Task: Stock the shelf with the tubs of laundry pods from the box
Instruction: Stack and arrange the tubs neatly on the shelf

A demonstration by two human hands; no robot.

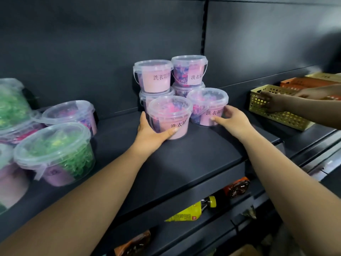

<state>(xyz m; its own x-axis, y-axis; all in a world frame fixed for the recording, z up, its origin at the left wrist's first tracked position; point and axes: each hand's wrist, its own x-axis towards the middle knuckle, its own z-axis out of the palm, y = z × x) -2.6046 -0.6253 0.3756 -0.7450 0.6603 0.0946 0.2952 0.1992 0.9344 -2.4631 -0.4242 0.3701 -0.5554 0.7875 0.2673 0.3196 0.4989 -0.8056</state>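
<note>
- We hold the near-left tub in our left hand, fingers wrapped round its left wall and thumb pressed across its near face; it stands upright on the shelf, the nearest of the pink cluster.
- Our right hand cups the right wall of the near-right tub, fingers spread and lying against it; we judge this a steadying touch, not a full clamp.
- Each tub lies straight ahead of its own hand, long axis vertical, so we judge that the coming push runs away from us, toward the back panel.
- Behind them, touching, stand two stacks of two tubs, blocking any far travel.
- The tubs are clear, smooth plastic buckets with snap lids and thin bail handles, pink labels in front, and pink and purple pods inside.
- Far left sit wider tubs with green contents.
- At right, another person's hand grips a perforated yellow basket.
- No box is in view.
</note>
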